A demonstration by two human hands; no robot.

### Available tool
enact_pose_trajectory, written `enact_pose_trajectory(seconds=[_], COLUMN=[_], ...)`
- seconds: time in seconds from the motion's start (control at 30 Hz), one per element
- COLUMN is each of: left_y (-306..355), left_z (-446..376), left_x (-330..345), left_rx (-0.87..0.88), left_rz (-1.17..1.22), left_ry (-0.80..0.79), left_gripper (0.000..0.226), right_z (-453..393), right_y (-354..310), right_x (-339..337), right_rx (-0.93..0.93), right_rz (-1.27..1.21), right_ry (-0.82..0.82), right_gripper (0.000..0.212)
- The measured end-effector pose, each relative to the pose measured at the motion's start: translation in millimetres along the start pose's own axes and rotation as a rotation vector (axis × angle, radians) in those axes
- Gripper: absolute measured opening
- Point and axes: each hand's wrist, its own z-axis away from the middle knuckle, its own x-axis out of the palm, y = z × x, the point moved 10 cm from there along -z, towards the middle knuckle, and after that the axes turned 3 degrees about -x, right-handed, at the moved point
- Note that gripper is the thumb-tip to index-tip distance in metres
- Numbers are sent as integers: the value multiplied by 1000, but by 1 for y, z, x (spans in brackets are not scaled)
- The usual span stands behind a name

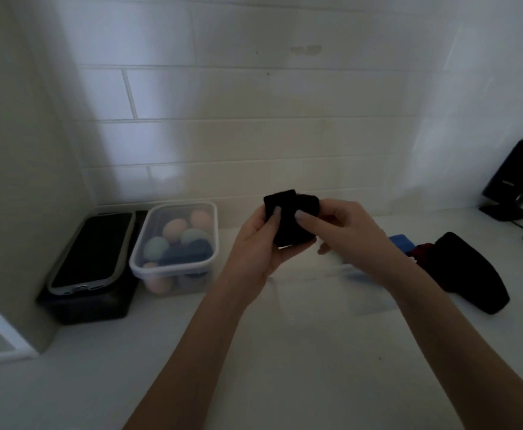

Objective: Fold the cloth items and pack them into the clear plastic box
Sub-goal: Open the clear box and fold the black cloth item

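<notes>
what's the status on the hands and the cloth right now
Both hands, left and right, shut on small black cloth, held above counter. Clear plastic box left, open, partly filled. Path unobstructed.

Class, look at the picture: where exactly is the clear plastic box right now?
In the head view, the clear plastic box sits left on the white counter against the tiled wall, right of a black container.

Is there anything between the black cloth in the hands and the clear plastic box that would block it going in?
Nothing visible blocks it. The black cloth, held by the left hand and right hand, is in the air to the right of the clear plastic box, which has no lid on.
</notes>
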Motion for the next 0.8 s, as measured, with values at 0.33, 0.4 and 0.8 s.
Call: enact_pose_trajectory(seconds=[0.33, 0.4, 0.8], left_y=[-7, -8, -2], left_z=[2, 2, 6], left_x=[4, 5, 10], left_rx=[-45, -38, 55], left_rz=[-33, -46, -224], left_ry=[-57, -72, -147], left_gripper=[30, 31, 41], right_z=[-1, -1, 1], right_y=[2, 1, 14], right_x=[-5, -4, -5], right_rx=[-63, -72, 90], right_rz=[185, 186, -30], right_ry=[95, 97, 20], right_gripper=[42, 39, 26])
